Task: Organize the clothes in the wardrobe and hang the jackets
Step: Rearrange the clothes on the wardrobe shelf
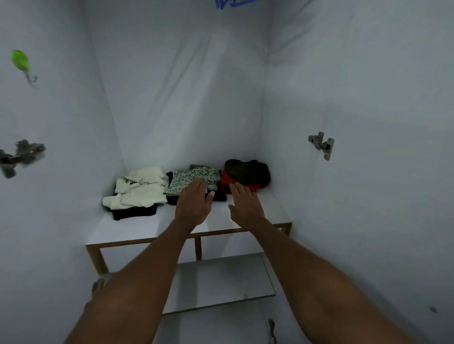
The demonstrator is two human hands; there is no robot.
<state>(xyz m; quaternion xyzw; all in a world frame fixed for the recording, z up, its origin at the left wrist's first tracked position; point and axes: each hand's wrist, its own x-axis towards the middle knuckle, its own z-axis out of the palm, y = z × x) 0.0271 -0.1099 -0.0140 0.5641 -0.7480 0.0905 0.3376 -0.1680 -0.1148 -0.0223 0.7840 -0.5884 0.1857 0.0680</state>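
Three small heaps of clothes lie at the back of a white wardrobe shelf (137,228). On the left is a cream garment (140,189) on top of a black one (134,212). In the middle is a green-patterned garment (194,178) over dark cloth. On the right a dark olive garment (245,170) sits on a red one (226,184). My left hand (194,202) reaches in with straight fingers, its tips over the patterned garment. My right hand (245,203), fingers also straight, hovers just in front of the red garment. Neither hand holds anything.
White wardrobe walls close in on the left, back and right. A green hook (21,61) sticks to the left wall, and metal door hinges (321,144) sit on both sides. Blue hangers (233,3) show at the top edge. A lower shelf (221,282) lies beneath.
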